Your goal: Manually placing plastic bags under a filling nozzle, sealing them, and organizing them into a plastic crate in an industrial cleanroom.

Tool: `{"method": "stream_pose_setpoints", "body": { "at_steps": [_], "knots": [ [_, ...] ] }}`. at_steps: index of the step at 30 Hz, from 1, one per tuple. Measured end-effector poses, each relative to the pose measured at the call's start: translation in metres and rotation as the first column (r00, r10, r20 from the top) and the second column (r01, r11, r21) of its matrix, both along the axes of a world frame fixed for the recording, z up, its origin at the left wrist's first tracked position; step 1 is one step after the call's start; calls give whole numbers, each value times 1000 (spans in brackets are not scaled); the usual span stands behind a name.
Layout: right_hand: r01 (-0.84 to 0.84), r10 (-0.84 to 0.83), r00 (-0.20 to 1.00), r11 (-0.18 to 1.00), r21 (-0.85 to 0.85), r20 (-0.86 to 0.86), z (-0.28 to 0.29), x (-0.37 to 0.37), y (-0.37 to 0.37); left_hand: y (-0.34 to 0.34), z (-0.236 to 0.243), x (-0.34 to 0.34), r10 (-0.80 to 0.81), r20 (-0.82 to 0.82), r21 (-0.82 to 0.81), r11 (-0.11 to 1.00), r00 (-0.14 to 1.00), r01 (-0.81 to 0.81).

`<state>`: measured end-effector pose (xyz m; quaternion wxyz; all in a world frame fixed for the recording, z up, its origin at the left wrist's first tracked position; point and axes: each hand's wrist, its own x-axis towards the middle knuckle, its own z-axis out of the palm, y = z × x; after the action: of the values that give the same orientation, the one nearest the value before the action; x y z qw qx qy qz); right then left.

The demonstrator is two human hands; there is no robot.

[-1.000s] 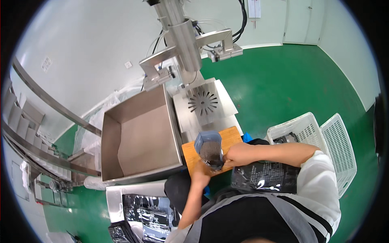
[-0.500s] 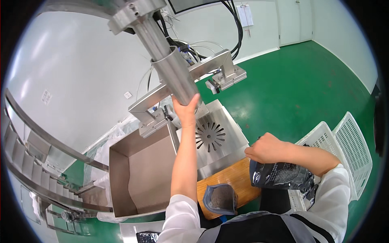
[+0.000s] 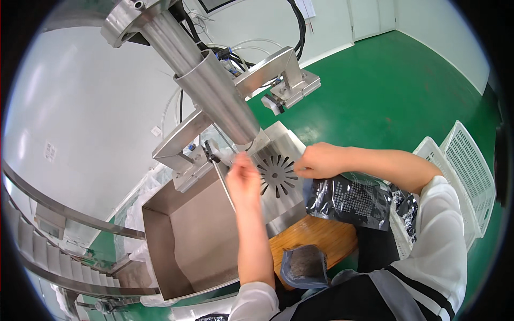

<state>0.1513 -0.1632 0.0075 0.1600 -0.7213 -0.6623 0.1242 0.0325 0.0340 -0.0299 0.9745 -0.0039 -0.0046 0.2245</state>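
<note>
Since the frame half a second ago, the left hand has come away from the steel tube down toward the person, and the right hand has carried a glossy black pouch leftward. The left fingers are blurred and look curled; whether they touch one another or hold anything, I cannot tell. The right fingers are clamped on the pouch's near-left end, probably to leave the rest of it free. The pouch hangs beside a slotted steel plate, which sits below the tube, perhaps so that loose bits drop through. Nearer the lap, an open pouch rests on a wooden board, mouth upward, presumably to keep its brownish-grey fill inside. Farther out, a deep steel bin stands left; white plastic baskets stand right, seemingly within reach. Clamps flank the tube on brackets.
</note>
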Motion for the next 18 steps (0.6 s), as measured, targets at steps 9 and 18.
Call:
{"method": "stream_pose_setpoints", "body": {
  "at_steps": [9, 18],
  "knots": [
    [80, 234, 774, 886, 457, -588, 16, 13, 59, -24, 22, -37, 327, -76, 935, -306, 942, 181],
    [103, -238, 968, 659, 745, 76, 27, 1, 56, 8, 25, 6, 844, 320, 814, -477, 431, 330]
  ]
}}
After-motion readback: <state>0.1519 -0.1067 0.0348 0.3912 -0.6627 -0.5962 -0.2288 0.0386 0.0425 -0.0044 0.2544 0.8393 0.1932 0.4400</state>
